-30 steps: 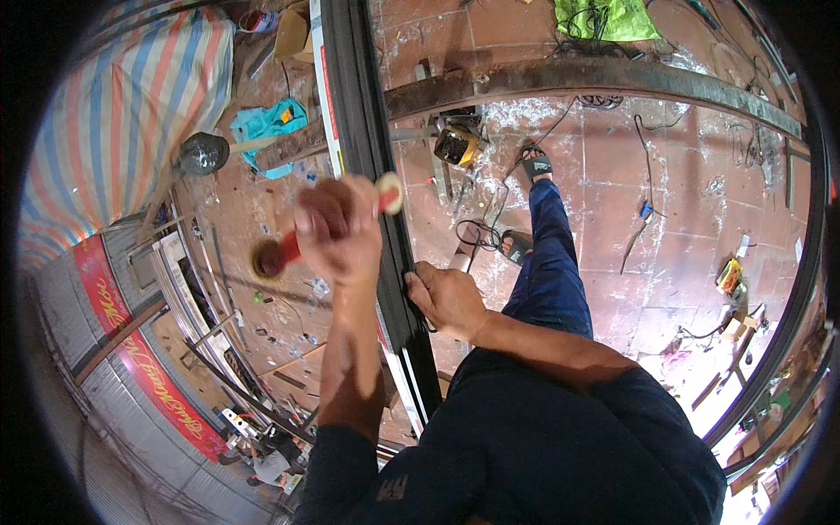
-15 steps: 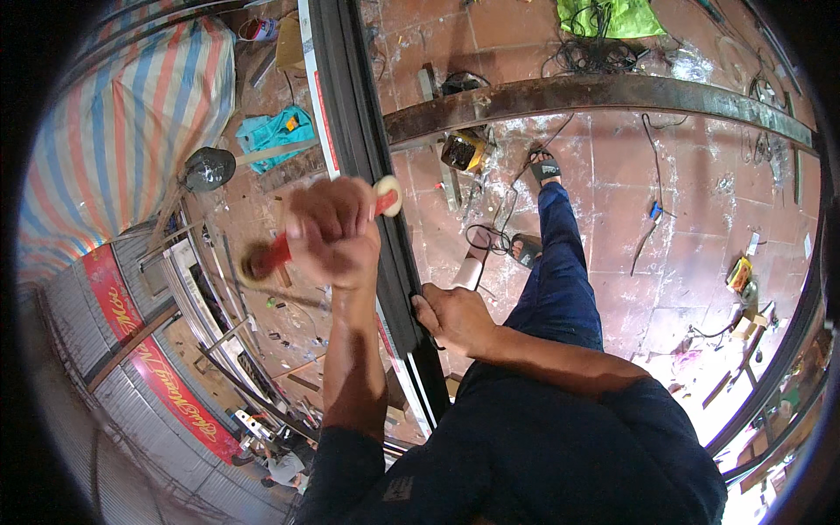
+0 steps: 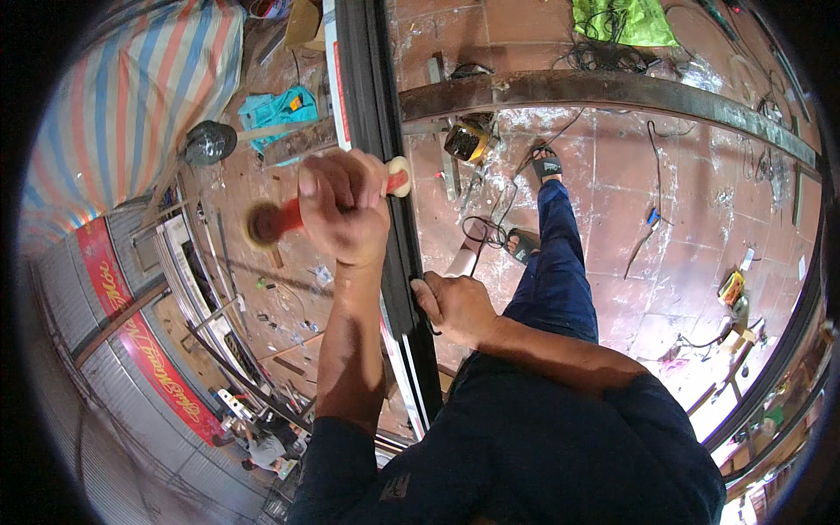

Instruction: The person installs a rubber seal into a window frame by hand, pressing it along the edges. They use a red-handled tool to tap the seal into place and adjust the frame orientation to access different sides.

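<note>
My left hand is closed around a red hammer-like tool, raised over a long black frame bar. One end of the tool is pale and rounded, above the bar; its other end is dark, round and blurred, out to the left. My fist hides the middle. Lower down, my right hand grips the bar's right edge, thumb on top. A small dark tip pokes out beneath that hand; I cannot tell what it belongs to. White and red strips run along the bar's left side.
A rusty beam crosses behind the bar. Cables, a yellow box-like item and a teal cloth lie on the tiled floor. Striped sheeting covers something at left. A person is at lower left.
My left hand and the tool have risen slightly in the picture, and the tool lies flatter. The view has shifted a little. My right hand keeps its grip on the bar.
</note>
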The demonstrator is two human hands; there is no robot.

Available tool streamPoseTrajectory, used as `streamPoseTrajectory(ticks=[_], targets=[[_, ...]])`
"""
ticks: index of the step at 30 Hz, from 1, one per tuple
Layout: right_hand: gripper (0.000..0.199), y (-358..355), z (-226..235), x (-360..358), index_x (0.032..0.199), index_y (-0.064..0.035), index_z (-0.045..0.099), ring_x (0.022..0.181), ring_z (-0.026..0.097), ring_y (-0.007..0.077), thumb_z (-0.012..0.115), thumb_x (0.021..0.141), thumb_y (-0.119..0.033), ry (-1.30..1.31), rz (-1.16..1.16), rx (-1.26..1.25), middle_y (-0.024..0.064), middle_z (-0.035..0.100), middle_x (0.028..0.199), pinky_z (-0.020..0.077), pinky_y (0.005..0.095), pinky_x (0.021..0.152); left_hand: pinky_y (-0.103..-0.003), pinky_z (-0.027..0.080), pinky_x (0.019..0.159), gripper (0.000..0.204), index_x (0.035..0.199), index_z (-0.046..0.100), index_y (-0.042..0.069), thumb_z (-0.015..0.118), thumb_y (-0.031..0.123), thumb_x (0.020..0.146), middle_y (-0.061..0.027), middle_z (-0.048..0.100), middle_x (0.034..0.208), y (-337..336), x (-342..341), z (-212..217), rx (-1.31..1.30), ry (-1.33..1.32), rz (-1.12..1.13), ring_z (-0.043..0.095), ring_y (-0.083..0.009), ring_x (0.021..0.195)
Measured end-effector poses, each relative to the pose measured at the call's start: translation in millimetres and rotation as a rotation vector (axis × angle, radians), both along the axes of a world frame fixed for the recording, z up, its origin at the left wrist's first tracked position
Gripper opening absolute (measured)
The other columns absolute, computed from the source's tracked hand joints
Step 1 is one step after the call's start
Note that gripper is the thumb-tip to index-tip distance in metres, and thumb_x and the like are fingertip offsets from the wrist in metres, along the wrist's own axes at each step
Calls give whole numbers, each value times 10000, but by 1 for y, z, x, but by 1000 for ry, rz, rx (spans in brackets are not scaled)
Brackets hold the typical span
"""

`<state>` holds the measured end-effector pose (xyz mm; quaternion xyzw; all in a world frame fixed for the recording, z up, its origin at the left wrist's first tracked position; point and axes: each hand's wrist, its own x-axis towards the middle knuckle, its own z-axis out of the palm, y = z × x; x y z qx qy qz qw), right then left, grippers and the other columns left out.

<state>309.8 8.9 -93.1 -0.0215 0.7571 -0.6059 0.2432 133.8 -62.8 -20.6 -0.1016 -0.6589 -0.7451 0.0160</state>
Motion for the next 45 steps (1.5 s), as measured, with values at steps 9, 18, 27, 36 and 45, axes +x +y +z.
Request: streamPoseTrajectory(ticks=[9, 18, 27, 36, 45], targets=[[428, -15, -15, 48, 877, -47, 648, 711, 699, 457, 538, 1095, -399, 69, -22, -47, 232, 652, 701, 553, 553, 672, -366, 335, 595, 506, 737, 426, 138, 622, 485, 1048, -2, 392, 657, -30, 74, -5, 148, -39, -72, 374, -172, 580], [451, -10, -10, 56, 929, 0, 627, 692, 667, 458, 567, 1106, -410, -149, -39, -283, 233, 649, 717, 522, 517, 663, -357, 324, 566, 540, 712, 408, 141, 578, 504, 1074, -6, 364, 620, -43, 116, 2, 143, -127, -22, 354, -171, 544], [390, -26, -9, 69, 985, -26, 617, 703, 665, 462, 580, 1108, -394, -300, -170, -376, 238, 634, 722, 522, 507, 660, -357, 330, 609, 519, 758, 439, 117, 648, 491, 1051, -3, 388, 672, -43, 155, 13, 56, -100, -9, 367, -168, 592], [426, -19, -4, 65, 1000, -56, 633, 828, 706, 477, 540, 1102, -459, -228, -80, -205, 233, 686, 809, 537, 570, 739, -370, 396, 619, 524, 819, 499, 82, 627, 528, 1062, -51, 497, 723, -39, 164, 26, -62, 154, -93, 448, -195, 599], [339, -16, -11, 62, 992, -34, 620, 816, 692, 480, 609, 1074, -363, -172, -122, -274, 243, 676, 814, 532, 548, 707, -412, 412, 628, 595, 807, 467, 79, 639, 605, 1026, -36, 464, 702, -46, 170, 14, -72, 40, 43, 432, -203, 605]])
